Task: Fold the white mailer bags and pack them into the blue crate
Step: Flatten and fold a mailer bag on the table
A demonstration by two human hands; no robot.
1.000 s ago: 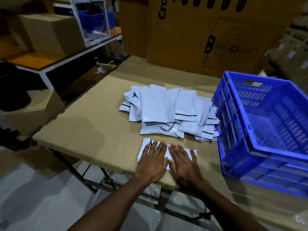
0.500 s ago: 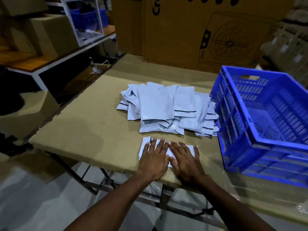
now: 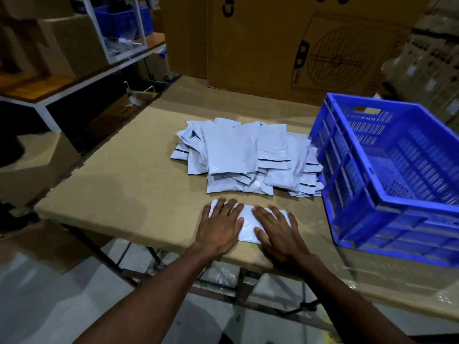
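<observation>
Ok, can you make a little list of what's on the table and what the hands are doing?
left hand: flat on the folded bag
right hand: flat on the folded bag
folded bag: near table edge, under both hands
bag pile: loose heap behind it
blue crate: right of the pile, looks empty
table: brown top

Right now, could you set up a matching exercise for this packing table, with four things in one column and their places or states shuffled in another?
Things:
1. left hand
2. pile of mailer bags
3. blue crate
4. folded bag

Places or states:
A. at the table's near edge, under both hands
B. on the table's right side, no bags visible inside
C. flat, fingers spread, pressing down
D. loose heap at mid-table, left of the crate

Pairs: 1-C, 2-D, 3-B, 4-A
</observation>
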